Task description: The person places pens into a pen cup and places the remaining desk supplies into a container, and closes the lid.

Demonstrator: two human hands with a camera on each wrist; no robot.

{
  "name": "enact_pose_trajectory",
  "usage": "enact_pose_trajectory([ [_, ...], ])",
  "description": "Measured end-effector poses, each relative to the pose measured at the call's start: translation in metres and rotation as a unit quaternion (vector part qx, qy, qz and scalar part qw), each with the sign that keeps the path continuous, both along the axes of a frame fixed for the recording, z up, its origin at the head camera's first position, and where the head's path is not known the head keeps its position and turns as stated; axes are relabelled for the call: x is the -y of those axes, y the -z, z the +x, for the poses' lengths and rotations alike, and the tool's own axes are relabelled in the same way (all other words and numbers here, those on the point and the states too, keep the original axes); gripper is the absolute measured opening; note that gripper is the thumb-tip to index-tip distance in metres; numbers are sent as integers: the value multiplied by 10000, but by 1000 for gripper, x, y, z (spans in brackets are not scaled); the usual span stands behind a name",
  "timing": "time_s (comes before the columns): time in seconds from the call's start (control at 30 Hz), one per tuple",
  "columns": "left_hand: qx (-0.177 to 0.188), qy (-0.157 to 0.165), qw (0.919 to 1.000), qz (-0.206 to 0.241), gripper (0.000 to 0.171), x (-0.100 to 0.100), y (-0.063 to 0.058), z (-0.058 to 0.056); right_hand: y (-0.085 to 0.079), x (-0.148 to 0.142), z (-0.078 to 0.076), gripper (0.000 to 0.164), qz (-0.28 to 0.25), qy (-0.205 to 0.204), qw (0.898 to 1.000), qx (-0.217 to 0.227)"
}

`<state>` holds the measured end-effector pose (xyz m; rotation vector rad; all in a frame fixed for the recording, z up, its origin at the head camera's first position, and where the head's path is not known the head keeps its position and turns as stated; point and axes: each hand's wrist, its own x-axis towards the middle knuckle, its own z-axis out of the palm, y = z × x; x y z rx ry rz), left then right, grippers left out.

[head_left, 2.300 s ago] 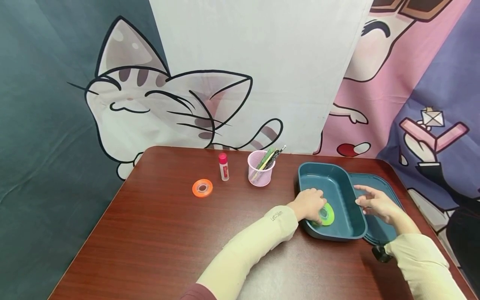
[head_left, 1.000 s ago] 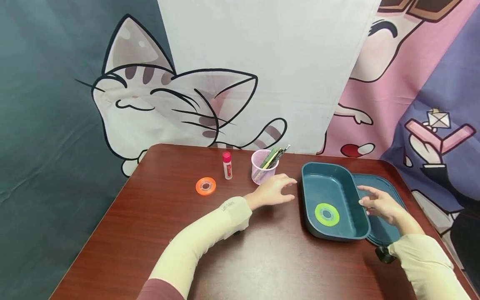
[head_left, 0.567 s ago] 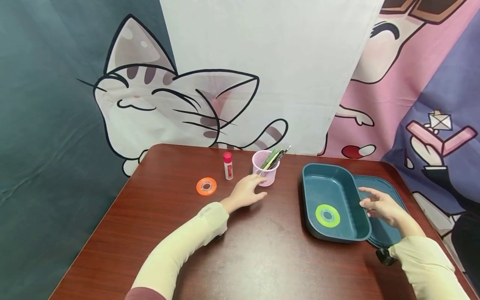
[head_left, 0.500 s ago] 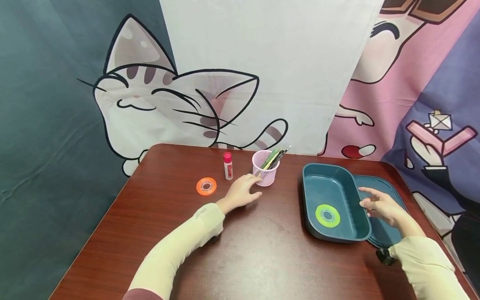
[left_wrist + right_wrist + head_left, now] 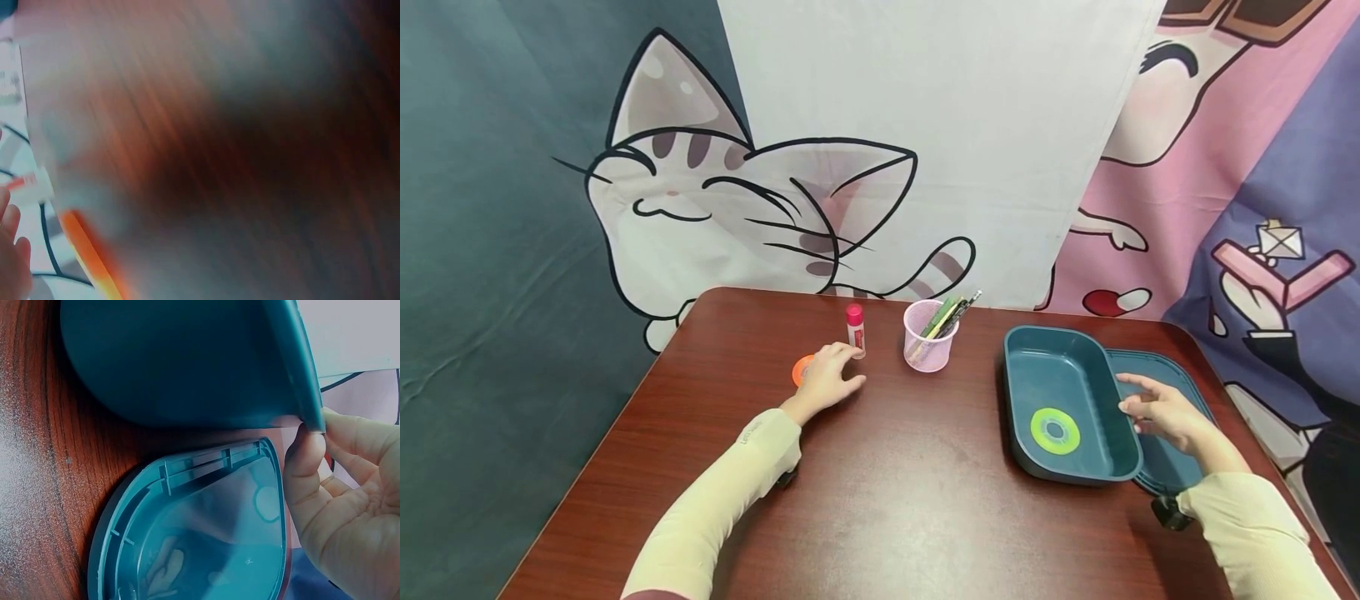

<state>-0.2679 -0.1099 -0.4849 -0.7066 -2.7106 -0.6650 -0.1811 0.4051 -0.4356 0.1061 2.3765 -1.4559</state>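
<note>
Orange tape (image 5: 801, 370) now lies within reach, partly hidden by the left hand (image 5: 824, 377), which has swept past the pencil cup (image 5: 925, 357), fingers loosely parted, holding nothing, while the right hand (image 5: 1168, 415) pinches the blue box (image 5: 1054, 375).

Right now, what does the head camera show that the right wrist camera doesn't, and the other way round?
Only the head view: the left hand, an orange roll, a pink-capped tube, a pink cup holding pens, and a green roll inside the teal box.

Only the right wrist view: ribs along the lid's edge, and the palm side of the right hand, its fingers pinching the box's rim.

Both share: box, lid, right hand and brown table.
</note>
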Motion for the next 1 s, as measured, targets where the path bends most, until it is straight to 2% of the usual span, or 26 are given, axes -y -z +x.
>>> enact_pose_trajectory([
  [0.13,220,-252,9992,-232,50,17,0,-3,0,0,0,58,-22,0,10000,-23],
  [0.33,899,-348,9923,-783,69,39,0,-5,1,-1,0,55,-142,33,9999,-20],
  [0.6,1481,-507,9841,-837,82,64,2,-3,0,0,1,56,-112,28,9999,-14],
  [0.73,1582,-618,9821,-813,84,72,4,-1,0,0,1,55,-129,25,9999,-23],
  [1.0,1472,-681,9842,-706,77,77,4,1,-1,1,2,55,-95,24,9999,-51],
])
